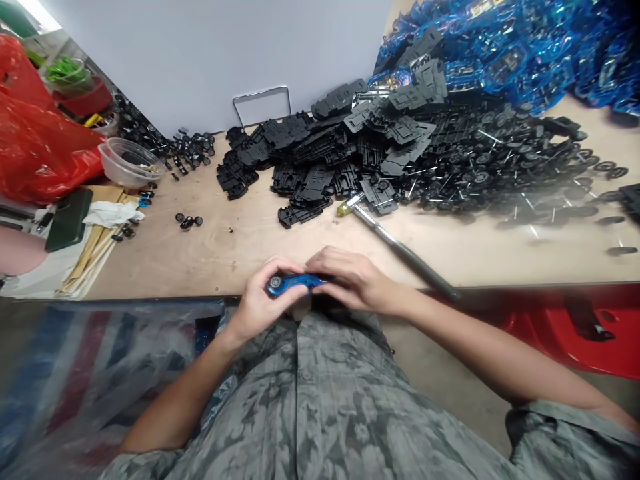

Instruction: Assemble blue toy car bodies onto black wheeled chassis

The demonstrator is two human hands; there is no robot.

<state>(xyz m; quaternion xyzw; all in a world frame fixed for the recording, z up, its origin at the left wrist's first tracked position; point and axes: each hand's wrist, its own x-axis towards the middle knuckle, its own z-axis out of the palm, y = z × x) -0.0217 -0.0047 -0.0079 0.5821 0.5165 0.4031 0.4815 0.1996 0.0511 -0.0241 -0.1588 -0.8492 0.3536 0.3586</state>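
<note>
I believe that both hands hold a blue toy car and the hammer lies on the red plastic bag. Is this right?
Not quite: the head view shows the hammer lying on the wooden tabletop, not on the red plastic bag. The left hand and right hand do hold the blue toy car.

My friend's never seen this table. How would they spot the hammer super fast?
Start at the wooden table, then find the big heap of black parts. The hammer lies on the heap's near side, slanting toward the table's near edge. Unlike those black pieces, it has a long handle and a yellowish tip.
</note>
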